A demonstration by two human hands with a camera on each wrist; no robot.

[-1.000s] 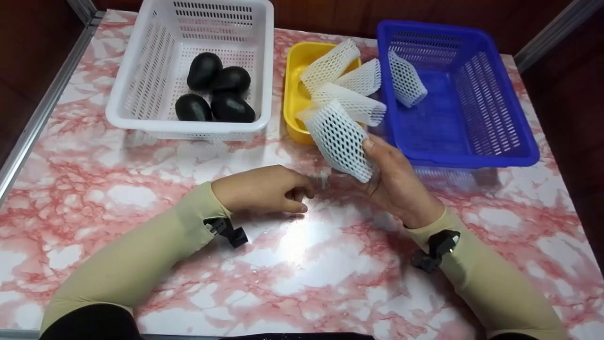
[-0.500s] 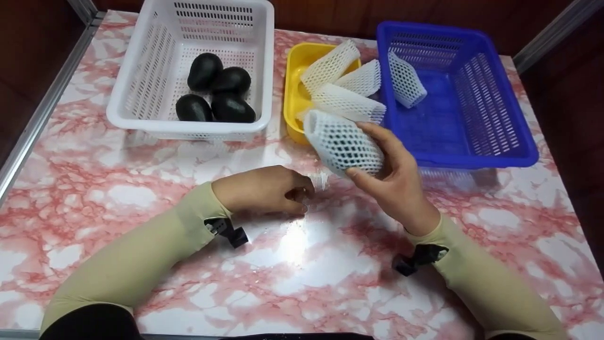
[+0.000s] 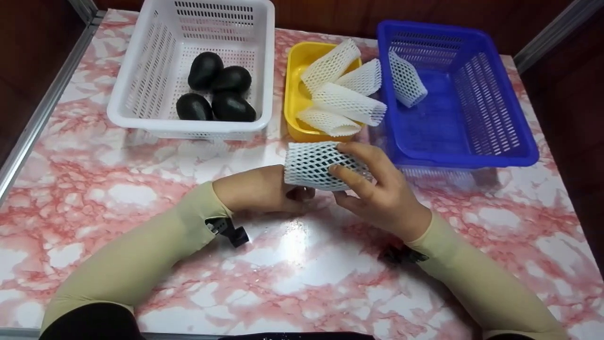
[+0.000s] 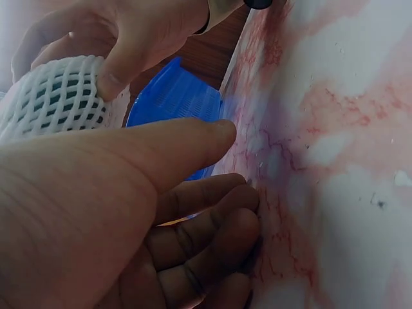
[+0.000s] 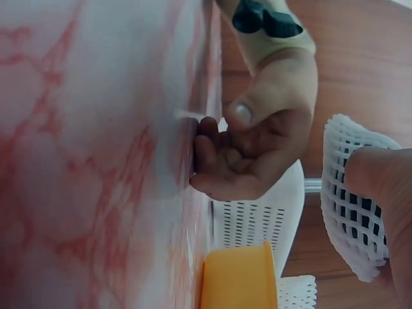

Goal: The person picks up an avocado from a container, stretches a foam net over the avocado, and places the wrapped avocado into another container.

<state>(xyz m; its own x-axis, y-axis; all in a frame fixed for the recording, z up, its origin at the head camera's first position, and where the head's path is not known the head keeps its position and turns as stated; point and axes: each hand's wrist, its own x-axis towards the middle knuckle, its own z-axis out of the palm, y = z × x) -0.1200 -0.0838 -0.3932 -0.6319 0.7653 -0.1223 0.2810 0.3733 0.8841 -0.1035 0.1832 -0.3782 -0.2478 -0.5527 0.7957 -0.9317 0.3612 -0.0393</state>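
My right hand (image 3: 387, 200) grips an avocado in a white foam net sleeve (image 3: 306, 165), fingers and thumb round its right end. It is held above the table in front of the yellow bin; dark skin shows through the mesh. In the head view its left end overlaps my left hand (image 3: 252, 189). That hand rests at the tabletop, fingers loosely curled with nothing in them, as the right wrist view also shows. In the left wrist view the netted avocado (image 4: 58, 96) is beyond my left thumb.
Several bare dark avocados (image 3: 233, 106) lie in a white basket (image 3: 188, 124) at back left. A yellow bin (image 3: 295, 71) holds several foam net sleeves (image 3: 349, 101). The blue basket (image 3: 465, 160) at right contains one netted avocado (image 3: 406, 79).
My right hand has turned the netted avocado to lie sideways and brought it down and left, away from the yellow bin and nearer my left hand. The left hand has stayed put.
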